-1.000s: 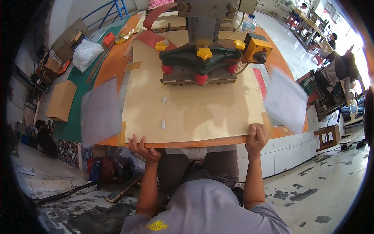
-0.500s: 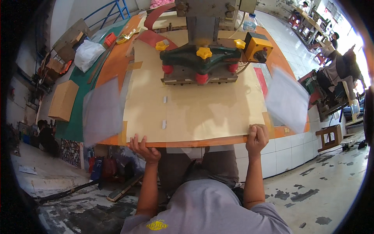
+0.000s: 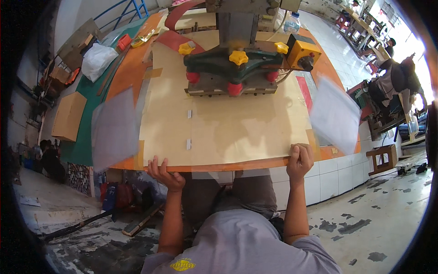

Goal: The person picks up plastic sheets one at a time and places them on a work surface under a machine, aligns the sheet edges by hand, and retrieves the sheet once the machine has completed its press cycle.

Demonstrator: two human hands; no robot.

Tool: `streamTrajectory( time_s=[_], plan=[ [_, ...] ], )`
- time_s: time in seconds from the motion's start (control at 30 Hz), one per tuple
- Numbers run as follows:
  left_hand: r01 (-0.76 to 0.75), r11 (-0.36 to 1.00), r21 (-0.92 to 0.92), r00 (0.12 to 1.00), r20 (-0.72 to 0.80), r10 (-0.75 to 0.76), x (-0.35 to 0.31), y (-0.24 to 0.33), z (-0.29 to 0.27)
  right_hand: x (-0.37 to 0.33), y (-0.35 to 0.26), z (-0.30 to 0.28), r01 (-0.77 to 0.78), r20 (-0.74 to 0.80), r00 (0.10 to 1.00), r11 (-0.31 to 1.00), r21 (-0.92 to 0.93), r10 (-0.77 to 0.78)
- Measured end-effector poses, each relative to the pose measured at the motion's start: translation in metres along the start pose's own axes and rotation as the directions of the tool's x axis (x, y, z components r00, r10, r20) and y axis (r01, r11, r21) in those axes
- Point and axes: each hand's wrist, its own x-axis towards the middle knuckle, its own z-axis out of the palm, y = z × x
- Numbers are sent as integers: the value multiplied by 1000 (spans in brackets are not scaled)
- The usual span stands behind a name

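A large cream-coloured sheet lies flat in front of me, its far part under a press head with yellow star knobs and red feet. Two small white tabs sit on its left part. My left hand holds the sheet's near edge by the left corner, fingers curled up over the top, thumb lower down. At the near right corner, my right hand is closed on the same edge, fingers bent and pressed together. What lies under the edge in each grip is hidden.
Clear plastic sheets lie left and right on the orange table. A yellow control box stands beside the press. Further left are a cardboard box and white plastic bag. A wooden stool stands right.
The whole view has shifted slightly, so the table and press appear a little further left. Both hands keep their places on the sheet's near edge.
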Motion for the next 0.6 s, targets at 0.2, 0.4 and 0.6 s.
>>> streamTrajectory(
  time_s=[0.2,0.4,0.6],
  plan=[
    [-6,1000,13,1000,17,6,3,4,-2,-1,2,0,-26,1,1000,1000,-10,26],
    [68,996,-63,994,90,-62,38,24,-31,27,-18,-10,-256,225,941,966,-19,254],
    [216,976,-28,954,220,-204,125,15,-29,89,6,11,-98,389,912,989,-111,134]
  ],
)
